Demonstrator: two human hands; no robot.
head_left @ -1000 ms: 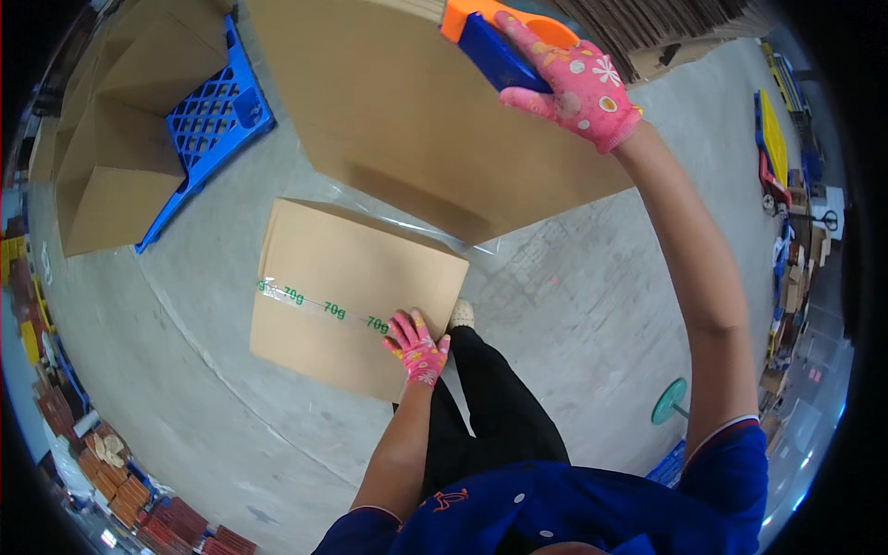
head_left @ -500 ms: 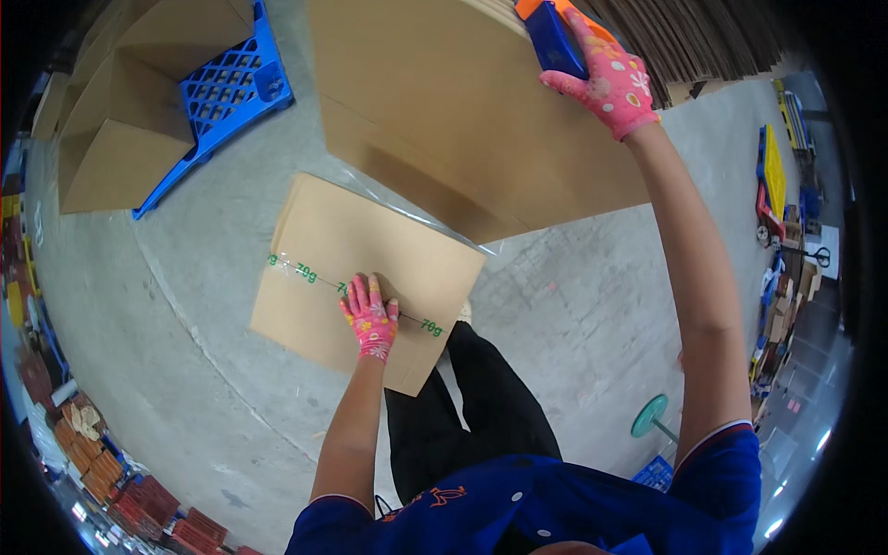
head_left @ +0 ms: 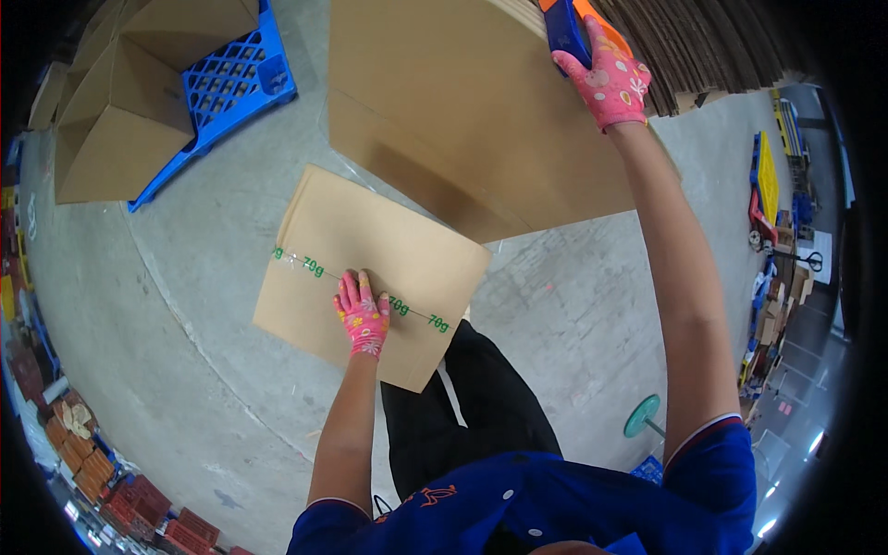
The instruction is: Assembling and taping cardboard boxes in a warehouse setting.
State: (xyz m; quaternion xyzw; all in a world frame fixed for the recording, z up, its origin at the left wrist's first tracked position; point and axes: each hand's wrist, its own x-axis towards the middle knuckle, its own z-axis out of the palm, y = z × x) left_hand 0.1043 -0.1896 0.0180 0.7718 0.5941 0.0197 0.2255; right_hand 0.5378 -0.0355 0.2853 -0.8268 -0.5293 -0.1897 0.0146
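Head view: grey concrete floor (head_left: 213, 305) fills the middle, smooth and a little scuffed, crossed by a thin pale line on the left. At upper left, opened cardboard (head_left: 148, 153) stands beside a blue lattice pallet (head_left: 276, 76); a large brown board (head_left: 462, 120) leans across the top, with a stack (head_left: 689, 42) of corrugated sheets behind it. Red crates (head_left: 139, 504) crowd the lower left rim, a yellow panel (head_left: 765, 180) stands near the right rim, and a green disc (head_left: 641, 416) sits near the right elbow. Near the centre, just in front of the black trousers (head_left: 481, 388), is the box (head_left: 388, 227), plain light brown with clean faces and fairly crisp edges, set askew to the view; its sides hardly show. Clear tape (head_left: 314, 267) with green print runs along the seam across its face. The left hand (head_left: 363, 314), in a pink flowered glove, lies flat on that seam, fingers spread, gripping nothing. The right hand (head_left: 601, 69), gloved alike, is closed around a blue-and-orange tool (head_left: 566, 32) at the top edge, which cuts part of it off.
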